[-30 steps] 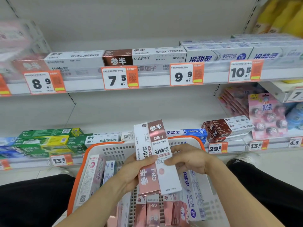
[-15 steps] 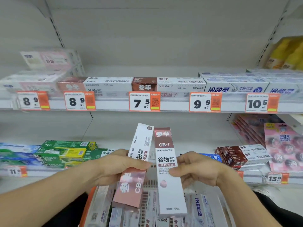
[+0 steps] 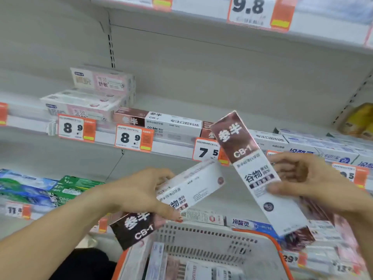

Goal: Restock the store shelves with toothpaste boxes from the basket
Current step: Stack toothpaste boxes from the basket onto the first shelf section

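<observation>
My left hand (image 3: pixel 139 193) grips a brown-and-white CB-1 toothpaste box (image 3: pixel 181 197), tilted with its white end up to the right. My right hand (image 3: pixel 308 178) pinches a second, matching CB-1 box (image 3: pixel 252 168) that leans with its brown end up. Both boxes hang in the air above the white basket with an orange rim (image 3: pixel 201 235), which holds several more boxes. On the middle shelf (image 3: pixel 171 152) lies a row of the same CB-1 boxes (image 3: pixel 159 121) behind the 8.9 and 7.5 price tags.
Pink-and-white boxes (image 3: pixel 96 93) are stacked at the shelf's left. Blue-and-white boxes (image 3: pixel 323 146) fill its right side. Green and blue boxes (image 3: pixel 50 188) lie on the lower shelf at left. An upper shelf edge with a 9.8 tag (image 3: pixel 250 11) runs overhead.
Both hands have risen and parted, carrying one box each toward the middle shelf. The two boxes now tilt away from each other. The view has swung upward.
</observation>
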A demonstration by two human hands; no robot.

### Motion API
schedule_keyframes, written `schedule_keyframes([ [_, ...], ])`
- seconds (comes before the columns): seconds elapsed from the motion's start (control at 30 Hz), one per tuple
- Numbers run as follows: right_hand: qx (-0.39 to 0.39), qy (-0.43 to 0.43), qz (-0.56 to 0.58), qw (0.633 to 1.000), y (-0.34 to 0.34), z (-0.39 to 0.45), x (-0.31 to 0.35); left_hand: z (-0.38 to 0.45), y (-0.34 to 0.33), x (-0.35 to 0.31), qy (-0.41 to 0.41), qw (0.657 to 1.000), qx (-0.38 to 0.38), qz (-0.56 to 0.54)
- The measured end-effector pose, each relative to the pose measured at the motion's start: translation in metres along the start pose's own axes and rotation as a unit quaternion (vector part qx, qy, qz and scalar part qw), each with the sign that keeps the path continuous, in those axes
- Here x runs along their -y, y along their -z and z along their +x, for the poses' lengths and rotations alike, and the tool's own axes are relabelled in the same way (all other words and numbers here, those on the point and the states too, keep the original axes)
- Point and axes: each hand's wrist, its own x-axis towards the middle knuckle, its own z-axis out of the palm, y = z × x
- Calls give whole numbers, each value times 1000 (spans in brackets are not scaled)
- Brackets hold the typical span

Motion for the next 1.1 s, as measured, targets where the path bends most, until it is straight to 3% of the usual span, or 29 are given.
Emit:
schedule_keyframes([
  [0.13, -89, 83, -72, 990, -9, 46, 54, 1, 7, 5, -20, 999, -26, 1],
  [0.33, -131, 168, -260, 942, -32, 129, 103, 2, 22, 17, -29, 997, -74, -4],
  [0.53, -81, 176, -316, 929, -65, 208, 107, 5, 33, 26, -44, 993, -109, -12],
  [0.67, -47, 146, -306, 939, -84, 248, 98, 6, 40, 35, -54, 991, -124, -2],
  [1.1, 71, 31, -238, 968, -101, 267, 71, 10, 46, 42, -70, 986, -149, -16],
])
